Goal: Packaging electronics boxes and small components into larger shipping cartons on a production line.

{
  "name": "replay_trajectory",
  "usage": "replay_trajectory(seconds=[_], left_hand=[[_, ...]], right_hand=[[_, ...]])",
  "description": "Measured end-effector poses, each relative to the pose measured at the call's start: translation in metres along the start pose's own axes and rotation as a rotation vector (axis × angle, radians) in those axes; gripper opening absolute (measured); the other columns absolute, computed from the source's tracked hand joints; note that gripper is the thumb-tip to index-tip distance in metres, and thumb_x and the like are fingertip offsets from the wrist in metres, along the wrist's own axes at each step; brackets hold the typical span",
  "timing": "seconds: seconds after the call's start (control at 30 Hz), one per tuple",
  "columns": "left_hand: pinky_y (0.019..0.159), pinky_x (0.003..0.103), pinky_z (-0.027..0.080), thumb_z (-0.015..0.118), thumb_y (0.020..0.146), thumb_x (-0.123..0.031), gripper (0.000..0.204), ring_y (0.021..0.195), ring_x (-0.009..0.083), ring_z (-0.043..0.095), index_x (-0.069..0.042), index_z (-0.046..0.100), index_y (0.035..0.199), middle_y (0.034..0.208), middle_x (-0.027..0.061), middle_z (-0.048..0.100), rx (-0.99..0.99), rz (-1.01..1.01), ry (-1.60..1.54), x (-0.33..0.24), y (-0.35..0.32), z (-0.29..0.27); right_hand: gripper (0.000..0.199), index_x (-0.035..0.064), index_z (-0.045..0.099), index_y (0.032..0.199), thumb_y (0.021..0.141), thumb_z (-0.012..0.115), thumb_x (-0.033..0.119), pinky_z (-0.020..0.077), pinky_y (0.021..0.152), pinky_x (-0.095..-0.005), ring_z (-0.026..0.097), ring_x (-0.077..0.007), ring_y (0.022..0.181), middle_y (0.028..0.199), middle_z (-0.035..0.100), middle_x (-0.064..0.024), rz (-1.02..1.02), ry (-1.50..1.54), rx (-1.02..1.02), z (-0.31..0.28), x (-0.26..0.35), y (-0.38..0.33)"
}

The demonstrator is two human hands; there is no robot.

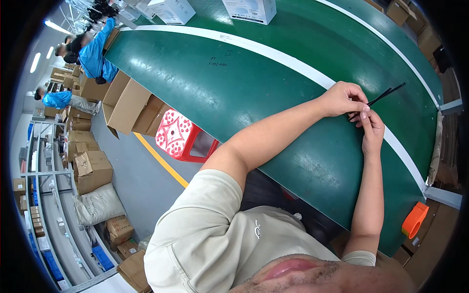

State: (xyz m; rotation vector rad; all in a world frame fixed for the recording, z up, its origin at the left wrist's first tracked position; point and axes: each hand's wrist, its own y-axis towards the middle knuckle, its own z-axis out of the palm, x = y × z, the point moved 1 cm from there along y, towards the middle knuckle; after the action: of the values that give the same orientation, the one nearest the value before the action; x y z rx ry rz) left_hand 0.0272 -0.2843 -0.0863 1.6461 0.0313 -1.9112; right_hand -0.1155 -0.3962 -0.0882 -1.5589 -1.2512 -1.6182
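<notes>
My left hand is closed, thumb and fingers pinching some thin black strands above the green table. My right hand meets it just below, its thumb and fingertips closed on the same strands. Their free ends stick out past my fingers to the upper right, and a short dark piece shows on the left side of the right fingertips. Whether these are cords or ties cannot be made out. My fingers hide the middle of the strands.
White boxes stand on the table's far side. An orange holder-like object sits at the right edge. Left of the table are a red-and-white stool, an open carton and shelving. People in blue stand farther back.
</notes>
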Motion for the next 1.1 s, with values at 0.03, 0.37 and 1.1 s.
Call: replay_trajectory(seconds=[0.03, 0.37, 1.1], left_hand=[[0.058, 0.024, 0.051, 0.078, 0.089, -0.006, 0.014, 0.063, 0.0105, 0.065, 0.004, 0.072, 0.096, 0.077, 0.0088, 0.071, 0.001, 0.000, -0.001, 0.000, 0.000, 0.000], [0.064, 0.025, 0.053, 0.073, 0.092, -0.004, 0.011, 0.079, 0.0121, 0.069, 0.002, 0.072, 0.102, 0.102, 0.0102, 0.073, -0.077, -0.148, -0.128, -0.009, -0.003, 0.005], [0.090, 0.035, 0.054, 0.051, 0.098, -0.002, 0.014, 0.096, 0.0202, 0.070, 0.002, 0.064, 0.103, 0.109, 0.0151, 0.073, -0.032, 0.031, -0.172, -0.010, -0.007, 0.005]], right_hand=[[0.022, 0.0016, 0.069, 0.098, 0.104, 0.061, 0.021, 0.0456, 0.069, -0.0242, 0.056, -0.0097, 0.071, 0.086, 0.065, -0.0027, 0.001, -0.001, -0.001, 0.000, 0.000, 0.000], [0.024, 0.0017, 0.063, 0.115, 0.104, 0.060, 0.023, 0.0444, 0.063, -0.0236, 0.057, -0.0106, 0.071, 0.087, 0.064, -0.0049, 0.050, 0.145, -0.127, 0.005, 0.006, 0.003], [0.013, -0.0025, 0.074, 0.100, 0.099, 0.069, 0.010, 0.0457, 0.070, -0.0247, 0.056, -0.0088, 0.077, 0.089, 0.066, -0.0018, -0.076, -0.147, -0.090, 0.001, -0.001, 0.003]])
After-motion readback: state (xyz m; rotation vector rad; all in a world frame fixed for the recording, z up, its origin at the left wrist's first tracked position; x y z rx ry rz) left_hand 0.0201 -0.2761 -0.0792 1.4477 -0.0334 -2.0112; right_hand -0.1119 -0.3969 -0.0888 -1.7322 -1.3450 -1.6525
